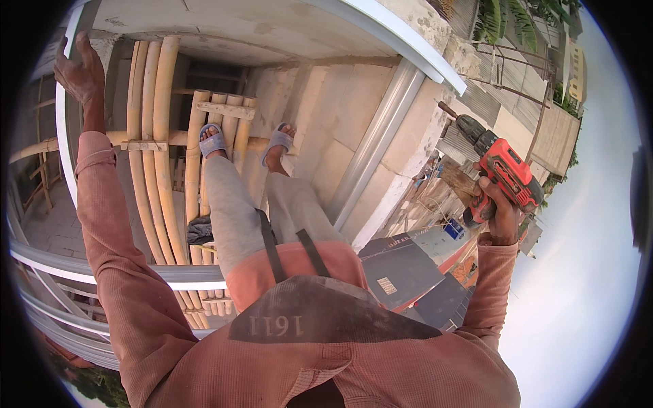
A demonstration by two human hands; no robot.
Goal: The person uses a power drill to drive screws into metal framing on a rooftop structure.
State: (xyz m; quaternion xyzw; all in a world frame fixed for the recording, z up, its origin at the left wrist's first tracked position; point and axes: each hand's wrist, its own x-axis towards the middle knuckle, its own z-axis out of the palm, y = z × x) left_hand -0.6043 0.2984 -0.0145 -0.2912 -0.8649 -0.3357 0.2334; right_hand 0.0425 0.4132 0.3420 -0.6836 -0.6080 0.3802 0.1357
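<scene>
My right hand [505, 216], out to the right, is wrapped round the grip of a red and black cordless drill [509, 171]. The drill's dark chuck and bit point up and to the left, toward a pale metal channel [403, 35], with a gap between them. At the far left my left hand [83, 73] is raised, its thumb and fingers apart. It is beside an upright light metal channel [67, 136]; whether the fingers touch it I cannot tell. No tool shows in that hand.
My sandalled feet stand on bamboo poles [163, 129] joined by short wooden cleats. A light metal channel [187, 274] crosses at the lower left, and another slopes along the block wall [340, 109]. Beyond the wall there is a drop to dark roofing [398, 268] and sheds.
</scene>
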